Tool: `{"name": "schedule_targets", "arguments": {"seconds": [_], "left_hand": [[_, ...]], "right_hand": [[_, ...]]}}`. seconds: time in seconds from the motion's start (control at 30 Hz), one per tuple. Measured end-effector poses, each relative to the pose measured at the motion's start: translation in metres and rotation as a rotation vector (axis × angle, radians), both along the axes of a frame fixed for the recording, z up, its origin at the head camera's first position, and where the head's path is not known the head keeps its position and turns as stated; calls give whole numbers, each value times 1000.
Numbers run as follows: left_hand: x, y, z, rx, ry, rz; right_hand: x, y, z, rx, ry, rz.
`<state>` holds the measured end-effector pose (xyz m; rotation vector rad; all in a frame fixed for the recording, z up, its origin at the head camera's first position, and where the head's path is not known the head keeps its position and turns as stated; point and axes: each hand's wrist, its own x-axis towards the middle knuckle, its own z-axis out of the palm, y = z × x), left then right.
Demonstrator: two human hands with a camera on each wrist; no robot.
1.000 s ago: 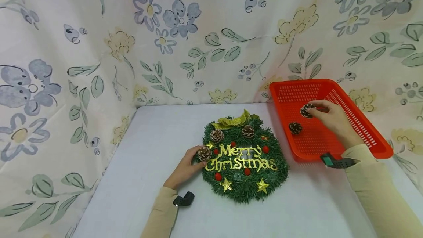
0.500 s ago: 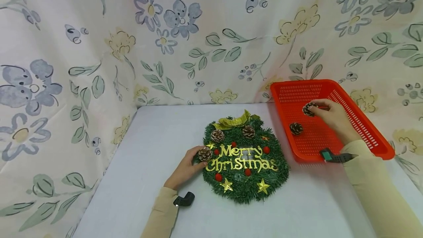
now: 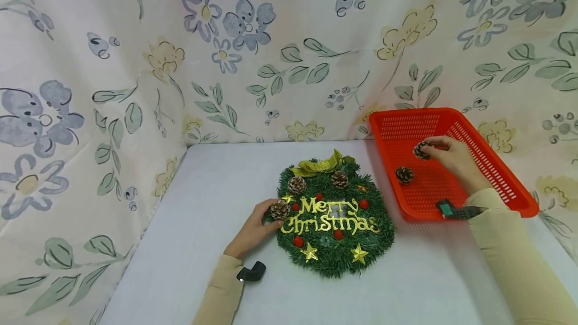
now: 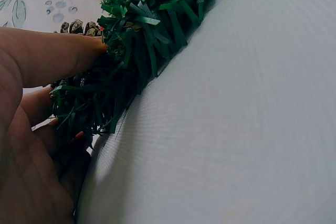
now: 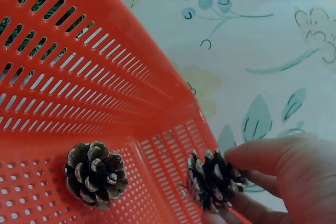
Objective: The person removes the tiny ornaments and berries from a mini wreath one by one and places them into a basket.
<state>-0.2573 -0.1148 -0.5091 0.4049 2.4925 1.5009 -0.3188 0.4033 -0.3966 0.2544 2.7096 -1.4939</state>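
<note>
A green wreath with gold "Merry Christmas" lettering, stars, red balls and pine cones lies on the table. At its left edge, beside a pine cone, my left hand grips the wreath; in the left wrist view the thumb lies over the green tinsel and the fingers go under it. Over the red basket, my right hand pinches a pine cone between thumb and fingers. The right wrist view shows this held cone and another cone lying in the basket.
The basket's near rim stands right of the wreath, with a gap between them. A floral curtain hangs behind and to the left of the white table.
My right hand and its pine cone have shifted very slightly to the right since one second ago. My left hand and the wreath look still.
</note>
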Motion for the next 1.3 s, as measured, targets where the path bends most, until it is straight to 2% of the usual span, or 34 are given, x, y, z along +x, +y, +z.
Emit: {"name": "schedule_targets", "arguments": {"seconds": [0.27,0.53,0.77,1.17,1.3], "left_hand": [[0,-1,1,31,5,-11],[-2,-2,-2,10,12,-9],[-2,-2,-4,4,6,-13],[-1,0,-2,46,-12,12],[0,0,-2,45,-16,14]], "right_hand": [[-1,1,0,39,-62,12],[0,2,-4,122,-90,100],[3,2,-5,162,-111,113],[2,7,-7,189,-158,137],[1,6,-8,194,-200,164]]}}
